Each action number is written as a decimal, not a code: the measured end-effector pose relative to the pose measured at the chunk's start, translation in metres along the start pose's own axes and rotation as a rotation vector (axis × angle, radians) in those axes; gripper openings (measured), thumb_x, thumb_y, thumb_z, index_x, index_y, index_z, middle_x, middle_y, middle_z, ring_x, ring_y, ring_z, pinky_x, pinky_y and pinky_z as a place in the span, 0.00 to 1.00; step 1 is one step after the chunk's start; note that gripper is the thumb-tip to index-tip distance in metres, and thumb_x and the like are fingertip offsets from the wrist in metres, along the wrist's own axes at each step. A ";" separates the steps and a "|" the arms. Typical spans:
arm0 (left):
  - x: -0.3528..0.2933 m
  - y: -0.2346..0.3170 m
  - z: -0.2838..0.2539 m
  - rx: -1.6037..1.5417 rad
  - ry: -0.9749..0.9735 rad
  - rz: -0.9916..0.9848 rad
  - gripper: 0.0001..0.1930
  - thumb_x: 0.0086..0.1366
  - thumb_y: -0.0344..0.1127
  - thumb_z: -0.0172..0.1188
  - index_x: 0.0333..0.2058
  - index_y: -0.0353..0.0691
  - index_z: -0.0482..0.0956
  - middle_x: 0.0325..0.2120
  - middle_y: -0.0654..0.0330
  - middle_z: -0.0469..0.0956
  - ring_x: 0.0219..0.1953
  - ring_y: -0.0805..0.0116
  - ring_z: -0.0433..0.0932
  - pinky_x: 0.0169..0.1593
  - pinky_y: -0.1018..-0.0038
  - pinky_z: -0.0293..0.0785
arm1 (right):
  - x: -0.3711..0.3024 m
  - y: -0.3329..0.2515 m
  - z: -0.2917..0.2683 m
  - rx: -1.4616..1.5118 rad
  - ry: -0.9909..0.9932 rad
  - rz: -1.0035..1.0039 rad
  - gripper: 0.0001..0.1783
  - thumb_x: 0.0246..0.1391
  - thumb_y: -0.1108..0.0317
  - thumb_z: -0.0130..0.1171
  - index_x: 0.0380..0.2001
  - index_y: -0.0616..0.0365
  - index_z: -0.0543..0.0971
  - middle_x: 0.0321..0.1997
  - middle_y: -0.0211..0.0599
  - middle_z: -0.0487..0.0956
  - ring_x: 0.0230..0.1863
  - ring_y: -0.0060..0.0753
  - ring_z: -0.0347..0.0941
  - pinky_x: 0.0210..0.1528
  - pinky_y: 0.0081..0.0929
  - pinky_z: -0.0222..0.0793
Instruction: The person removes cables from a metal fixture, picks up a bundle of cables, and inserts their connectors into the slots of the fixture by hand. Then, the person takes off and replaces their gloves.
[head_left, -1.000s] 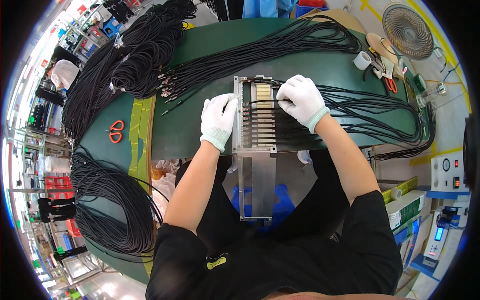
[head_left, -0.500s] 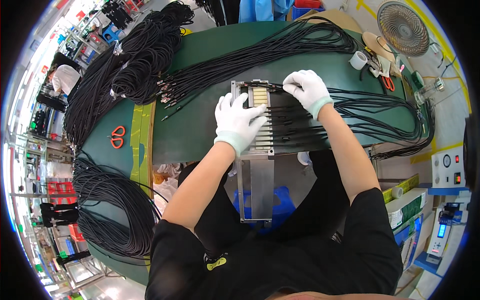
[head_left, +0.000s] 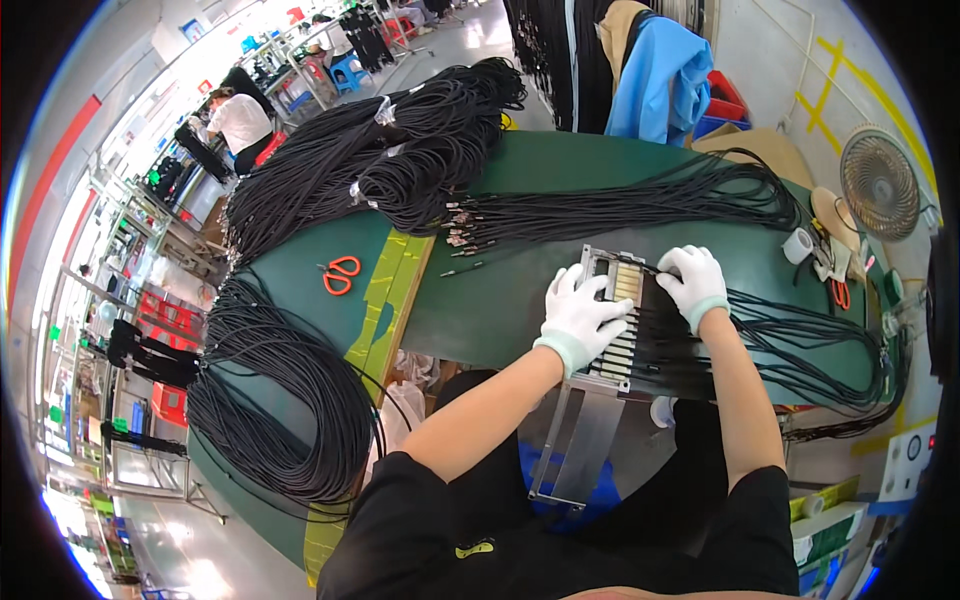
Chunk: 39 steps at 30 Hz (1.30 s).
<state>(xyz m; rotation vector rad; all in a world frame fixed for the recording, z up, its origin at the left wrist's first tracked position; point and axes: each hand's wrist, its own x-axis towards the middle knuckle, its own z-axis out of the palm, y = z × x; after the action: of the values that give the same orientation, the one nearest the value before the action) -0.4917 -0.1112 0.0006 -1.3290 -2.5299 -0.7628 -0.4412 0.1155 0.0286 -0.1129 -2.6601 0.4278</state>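
A metal fixture (head_left: pixel 612 384) with a row of pale slots (head_left: pixel 628 284) lies at the front edge of the table. My left hand (head_left: pixel 582 318), in a white glove, rests on its left side with fingers spread. The thumb reaches across the slots. My right hand (head_left: pixel 692 284), also gloved, is at the fixture's far right corner, its fingers closed on a black cable (head_left: pixel 650 267) that runs over the far end. Several more black cables (head_left: pixel 665 345) lie side by side in the nearer slots and trail off right. Their far ends loop back on the table.
Bundled black cables (head_left: pixel 330 180) pile up at the far left, with a coil (head_left: pixel 290 400) nearer. A straight bunch of cables (head_left: pixel 620 205) lies behind the fixture. Orange-handled scissors (head_left: pixel 341 275) lie on the green table. A white tape roll (head_left: pixel 797 246) and a fan (head_left: pixel 879 182) are at right.
My view has swung left and up, so the table sits lower and further right in the picture. Both hands stay at the fixture in nearly the same pose.
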 end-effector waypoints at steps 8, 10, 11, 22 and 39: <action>0.021 -0.015 -0.003 -0.402 0.343 -0.242 0.12 0.58 0.47 0.62 0.29 0.45 0.81 0.39 0.58 0.79 0.45 0.55 0.74 0.54 0.63 0.65 | -0.003 0.001 -0.023 0.402 -0.144 0.083 0.07 0.42 0.70 0.66 0.27 0.54 0.79 0.27 0.37 0.79 0.35 0.41 0.74 0.40 0.35 0.70; 0.020 -0.024 -0.005 -0.395 0.381 -0.209 0.11 0.60 0.43 0.61 0.29 0.42 0.80 0.40 0.56 0.80 0.45 0.54 0.75 0.53 0.63 0.67 | -0.005 -0.010 -0.023 0.357 -0.156 0.018 0.08 0.41 0.71 0.67 0.27 0.55 0.79 0.26 0.36 0.80 0.34 0.42 0.74 0.40 0.35 0.71; 0.020 -0.028 -0.005 -0.434 0.386 -0.169 0.11 0.60 0.42 0.61 0.29 0.41 0.79 0.40 0.55 0.80 0.45 0.54 0.75 0.52 0.62 0.68 | -0.005 -0.011 -0.021 0.315 -0.172 -0.030 0.07 0.41 0.71 0.66 0.27 0.55 0.79 0.26 0.35 0.80 0.34 0.42 0.74 0.40 0.35 0.71; 0.018 -0.011 -0.016 -0.307 0.367 0.049 0.06 0.58 0.33 0.63 0.27 0.39 0.77 0.43 0.55 0.80 0.52 0.51 0.73 0.61 0.55 0.60 | -0.016 -0.049 -0.003 0.394 -0.013 -0.233 0.13 0.44 0.60 0.67 0.33 0.53 0.80 0.32 0.38 0.80 0.40 0.47 0.74 0.47 0.38 0.67; 0.015 -0.030 -0.019 -0.273 0.435 -0.138 0.06 0.59 0.33 0.63 0.26 0.38 0.78 0.39 0.56 0.81 0.46 0.57 0.76 0.52 0.65 0.69 | -0.018 -0.027 -0.021 0.455 -0.210 0.069 0.08 0.50 0.67 0.62 0.33 0.57 0.81 0.28 0.39 0.78 0.33 0.41 0.73 0.41 0.34 0.71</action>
<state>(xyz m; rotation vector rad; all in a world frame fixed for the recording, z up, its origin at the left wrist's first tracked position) -0.5265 -0.1244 0.0123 -0.9279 -2.2382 -1.3045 -0.4165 0.0927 0.0477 -0.0193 -2.6868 1.1057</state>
